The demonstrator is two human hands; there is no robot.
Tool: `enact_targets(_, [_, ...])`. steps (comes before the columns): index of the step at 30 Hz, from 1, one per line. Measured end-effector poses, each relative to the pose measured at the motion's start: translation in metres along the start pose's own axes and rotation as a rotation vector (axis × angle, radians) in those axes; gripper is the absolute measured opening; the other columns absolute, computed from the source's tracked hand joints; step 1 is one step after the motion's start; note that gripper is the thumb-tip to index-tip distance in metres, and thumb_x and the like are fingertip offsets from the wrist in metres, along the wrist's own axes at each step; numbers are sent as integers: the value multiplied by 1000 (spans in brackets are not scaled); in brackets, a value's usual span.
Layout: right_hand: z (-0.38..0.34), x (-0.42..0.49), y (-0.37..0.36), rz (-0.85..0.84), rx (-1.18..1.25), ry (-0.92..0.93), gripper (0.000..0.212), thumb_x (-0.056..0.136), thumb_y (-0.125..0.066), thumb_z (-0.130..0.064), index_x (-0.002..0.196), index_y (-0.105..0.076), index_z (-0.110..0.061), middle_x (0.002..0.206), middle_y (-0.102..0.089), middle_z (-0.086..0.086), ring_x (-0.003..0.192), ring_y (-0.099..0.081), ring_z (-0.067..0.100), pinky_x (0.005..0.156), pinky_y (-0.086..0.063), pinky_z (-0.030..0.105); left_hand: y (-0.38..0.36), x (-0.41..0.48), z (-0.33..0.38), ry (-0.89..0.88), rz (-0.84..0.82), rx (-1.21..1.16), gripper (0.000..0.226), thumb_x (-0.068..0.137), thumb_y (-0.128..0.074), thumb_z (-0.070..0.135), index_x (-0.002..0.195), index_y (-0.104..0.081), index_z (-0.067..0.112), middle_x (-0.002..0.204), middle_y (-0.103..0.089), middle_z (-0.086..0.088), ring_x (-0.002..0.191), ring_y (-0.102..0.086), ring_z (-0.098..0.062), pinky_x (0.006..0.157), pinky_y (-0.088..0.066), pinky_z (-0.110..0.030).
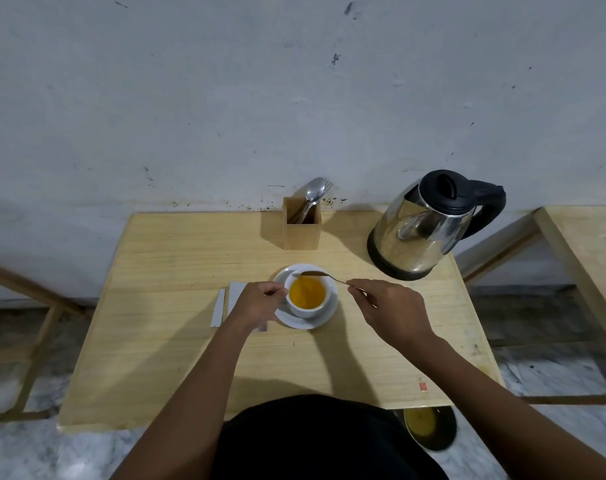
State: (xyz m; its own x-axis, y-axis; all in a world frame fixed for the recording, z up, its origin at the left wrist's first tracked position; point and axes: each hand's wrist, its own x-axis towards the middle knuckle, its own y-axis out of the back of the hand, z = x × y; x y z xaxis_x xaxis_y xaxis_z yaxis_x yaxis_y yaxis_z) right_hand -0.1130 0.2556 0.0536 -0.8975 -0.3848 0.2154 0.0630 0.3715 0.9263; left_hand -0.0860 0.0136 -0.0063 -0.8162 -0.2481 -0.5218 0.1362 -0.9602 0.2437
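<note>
Spoon (312,273) above our cup (308,310)
Our right hand (389,306) pinches the spoon; fingers of our left hand (256,303) grip the cup.

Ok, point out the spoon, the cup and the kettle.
spoon (313,273): head view, on its bowl.
cup (308,312): head view, on its front wall.
kettle (416,233): head view, on its steel body.

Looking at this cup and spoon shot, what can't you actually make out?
Head view only:
Cup handle: covered by the left hand.
Spoon handle end: inside the right hand.
White packet: partly under the left hand, print too small.
Cutlery in the wooden holder: lower parts behind its walls.
Bowl below: cut by the table edge.
</note>
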Motion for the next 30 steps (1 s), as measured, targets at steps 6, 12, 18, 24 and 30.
enact_targets(6, [5, -13, -5, 106, -12, -20, 15, 83, -76, -27, 96, -76, -34, 71, -73, -10, 56, -66, 14, 45, -37, 21, 1, 2, -1, -10, -7, 12, 30, 90, -63, 20, 116, -67, 4, 96, -65, -6, 87, -64, -19, 70, -60, -34])
enact_targets(12, [4, -19, -6, 139, 30, -87, 14, 83, -76, -26, 95, -77, -32, 65, -71, -7, 54, -66, 17, 46, -33, 20, 0, 2, -1, -4, -7, 16, 31, 90, -63, 22, 117, -66, 6, 100, -66, -8, 93, -65, -22, 72, -60, -35])
enact_targets(18, [1, -20, -9, 146, 53, -117, 14, 84, -75, -26, 97, -76, -32, 64, -70, -7, 55, -66, 17, 46, -33, 21, -1, -2, 2, -14, -3, 22, 27, 92, -61, 20, 113, -67, 6, 95, -64, -7, 87, -62, -18, 66, -57, -28])
enact_targets(24, [3, -20, -12, 135, 48, -129, 14, 85, -75, -27, 98, -76, -34, 67, -71, -8, 57, -66, 14, 48, -26, 13, -2, -2, 3, -9, 5, 15, 25, 91, -61, 19, 112, -68, 6, 92, -64, -4, 89, -61, -19, 69, -58, -31])
enact_targets(30, [4, -23, -12, 150, 59, -162, 13, 85, -75, -27, 97, -76, -33, 62, -69, -8, 54, -65, 15, 46, -26, 15, -1, -3, 5, 3, 3, 18, 23, 91, -61, 19, 110, -68, 7, 86, -63, 2, 85, -61, -17, 66, -57, -29])
